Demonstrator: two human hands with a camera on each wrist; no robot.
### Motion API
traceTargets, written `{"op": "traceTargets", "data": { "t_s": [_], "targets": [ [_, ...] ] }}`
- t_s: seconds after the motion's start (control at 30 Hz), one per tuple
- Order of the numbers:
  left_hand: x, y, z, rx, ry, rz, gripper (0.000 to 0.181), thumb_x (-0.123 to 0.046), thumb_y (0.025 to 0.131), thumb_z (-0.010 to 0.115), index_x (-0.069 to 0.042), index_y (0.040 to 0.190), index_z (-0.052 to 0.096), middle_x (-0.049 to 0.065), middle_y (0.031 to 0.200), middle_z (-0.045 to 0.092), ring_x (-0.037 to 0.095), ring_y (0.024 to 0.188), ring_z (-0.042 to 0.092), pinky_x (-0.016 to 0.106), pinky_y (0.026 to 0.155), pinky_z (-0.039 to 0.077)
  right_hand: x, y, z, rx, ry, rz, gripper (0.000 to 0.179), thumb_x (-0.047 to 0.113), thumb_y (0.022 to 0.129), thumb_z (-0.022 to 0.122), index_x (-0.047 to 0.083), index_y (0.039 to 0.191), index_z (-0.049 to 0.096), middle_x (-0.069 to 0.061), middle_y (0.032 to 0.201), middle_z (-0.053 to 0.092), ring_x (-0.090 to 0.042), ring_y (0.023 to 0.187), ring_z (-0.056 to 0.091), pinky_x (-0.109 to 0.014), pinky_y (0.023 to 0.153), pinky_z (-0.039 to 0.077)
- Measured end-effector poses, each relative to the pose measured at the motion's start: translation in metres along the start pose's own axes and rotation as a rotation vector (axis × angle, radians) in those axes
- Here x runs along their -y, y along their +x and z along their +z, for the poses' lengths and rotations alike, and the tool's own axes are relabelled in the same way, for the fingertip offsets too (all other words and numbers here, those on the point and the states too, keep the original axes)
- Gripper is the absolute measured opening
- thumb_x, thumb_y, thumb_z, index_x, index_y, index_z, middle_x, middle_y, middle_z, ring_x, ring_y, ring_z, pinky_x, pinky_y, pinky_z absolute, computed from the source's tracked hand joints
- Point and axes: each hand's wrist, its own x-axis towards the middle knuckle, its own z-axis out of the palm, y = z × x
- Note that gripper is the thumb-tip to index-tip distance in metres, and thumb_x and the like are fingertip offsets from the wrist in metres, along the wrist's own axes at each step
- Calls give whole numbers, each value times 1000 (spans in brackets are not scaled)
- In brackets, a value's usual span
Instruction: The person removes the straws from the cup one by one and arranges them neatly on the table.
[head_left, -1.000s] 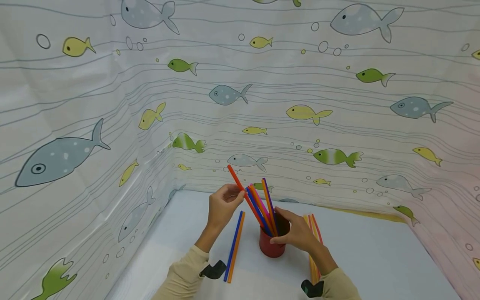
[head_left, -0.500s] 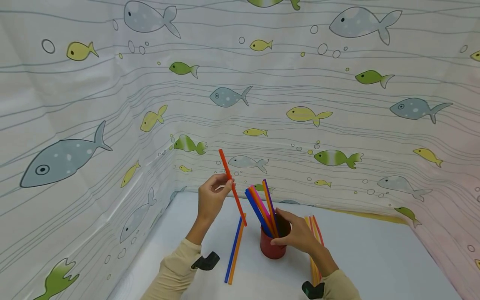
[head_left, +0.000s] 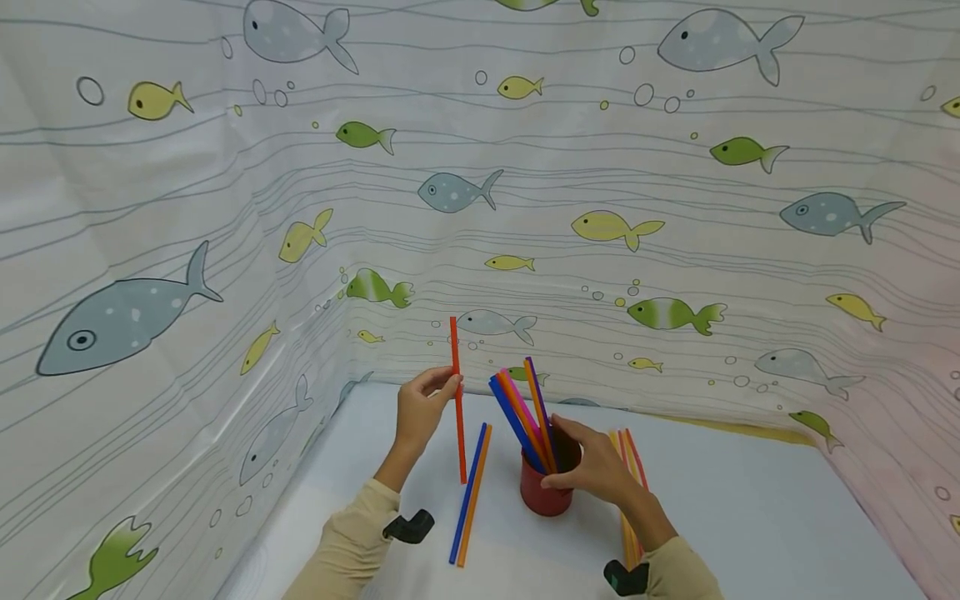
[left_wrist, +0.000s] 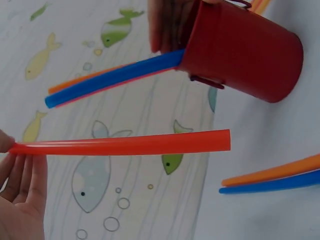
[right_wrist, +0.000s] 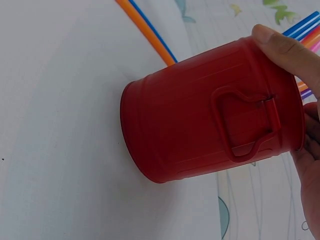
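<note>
My left hand (head_left: pixel 423 408) pinches a red-orange drinking straw (head_left: pixel 458 417) near its middle, holding it nearly upright left of the red metal bucket (head_left: pixel 545 496). In the left wrist view the straw (left_wrist: pixel 150 142) shows its whole lower length. The fingers and thumb of my right hand (head_left: pixel 596 462) grip the bucket's rim from the right. Several blue, orange, pink and purple straws (head_left: pixel 517 417) lean leftward out of the bucket. A folding wire handle (right_wrist: pixel 240 125) hangs on the bucket's side in the right wrist view.
A blue straw (head_left: pixel 467 500) and an orange straw (head_left: pixel 476 500) lie side by side on the white table (head_left: pixel 750 517), left of the bucket. Yellow, orange and red straws (head_left: pixel 628 533) lie partly hidden under the right forearm. Fish-printed sheeting (head_left: pixel 570 167) rises behind and around the table.
My left hand has pulled the red-orange straw out of the bucket and moved left, then lowered it slightly and turned it more upright. The right hand stays on the bucket.
</note>
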Motion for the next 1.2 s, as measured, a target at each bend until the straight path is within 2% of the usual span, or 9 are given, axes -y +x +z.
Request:
{"op": "traceTargets", "data": {
  "t_s": [0.2,0.43,0.6,0.73,1.0,1.2],
  "targets": [
    [32,-6,4,17,22,-73,25,-25,89,73,-8,107,74,6,91,74,19,80,71,23,72,57,0,0,0,2,-2,11,100,48,60,91,23,146,47,6,137,55,-20,122,55,-42,94,52],
    [66,-17,6,38,81,-193,23,-23,89,74,-6,104,75,4,87,74,16,77,70,24,68,58,1,-1,-1,5,0,-2,101,48,60,91,21,146,47,5,137,55,-21,121,56,-43,93,52],
    [88,-30,5,56,147,-212,18,-19,88,74,-7,101,75,5,87,74,16,75,70,23,65,57,2,-1,-1,5,-2,7,101,48,59,91,22,146,47,5,137,56,-21,121,56,-44,94,52],
    [97,-39,3,65,191,-216,16,-15,88,74,-4,100,75,7,86,73,16,73,69,23,63,57,1,-1,-1,3,-14,10,101,49,59,91,22,146,47,6,136,56,-21,120,56,-43,93,52],
    [112,-43,3,90,237,-266,17,-19,87,75,-5,98,75,4,85,73,13,69,67,24,60,57,-1,-1,0,-4,-27,-6,100,49,59,91,22,145,47,7,137,56,-19,120,56,-41,94,52],
    [122,-49,4,124,286,-264,17,-18,87,76,-4,96,75,2,81,71,11,67,65,23,58,55,-1,-1,0,-4,-23,-12,101,50,60,90,22,146,47,6,136,56,-20,120,57,-42,92,53]
  ]
}}
